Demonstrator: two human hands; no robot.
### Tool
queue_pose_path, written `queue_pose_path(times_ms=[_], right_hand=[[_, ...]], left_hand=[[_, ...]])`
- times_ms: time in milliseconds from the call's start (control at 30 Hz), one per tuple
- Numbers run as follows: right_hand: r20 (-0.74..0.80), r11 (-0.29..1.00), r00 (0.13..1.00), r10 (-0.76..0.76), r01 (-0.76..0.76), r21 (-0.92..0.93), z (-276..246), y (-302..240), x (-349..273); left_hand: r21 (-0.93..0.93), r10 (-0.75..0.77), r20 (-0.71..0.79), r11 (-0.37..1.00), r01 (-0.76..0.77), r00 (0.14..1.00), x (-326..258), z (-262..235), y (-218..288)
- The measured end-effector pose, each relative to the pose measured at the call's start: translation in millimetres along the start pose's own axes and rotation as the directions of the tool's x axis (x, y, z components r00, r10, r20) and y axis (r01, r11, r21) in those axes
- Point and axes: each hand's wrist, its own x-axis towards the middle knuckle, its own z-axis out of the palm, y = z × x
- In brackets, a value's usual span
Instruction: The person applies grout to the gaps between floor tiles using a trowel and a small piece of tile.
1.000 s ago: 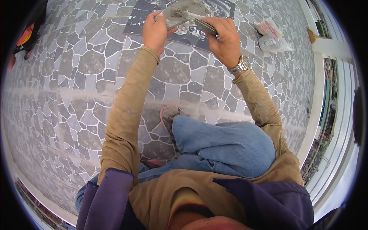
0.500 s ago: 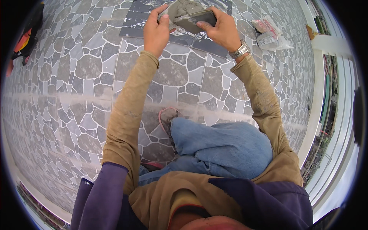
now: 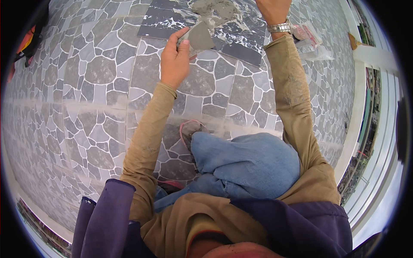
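Mortar-coated trowel [image 3: 201, 38] pinched in left hand [image 3: 174, 62] fingers [image 3: 183, 39] over dark tile [image 3: 241, 41].

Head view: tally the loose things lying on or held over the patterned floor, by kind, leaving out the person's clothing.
Dark marbled tile: 1
Mortar heap on that tile: 1
Grey flat piece, smeared with mortar, held in the left hand: 1
Clear plastic packets beside the right hand: 2, as far as the view shows
Total: 5
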Motion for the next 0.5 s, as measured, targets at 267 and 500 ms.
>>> queue_pose_path(times_ms=[267, 500], right_hand=[[0.131, 0.885, 0.989, 0.073, -0.004, -0.466, 40, 189, -41], [0.755, 0.099, 0.468, 0.460, -0.871, 0.480, 21, 108, -47]], left_hand=[[-0.239, -0.189, -0.140, 0.959, 0.152, 0.972, -40, -27, -6], [-0.390, -0.206, -0.175, 0.912, 0.124, 0.963, -37, -55, -2]])
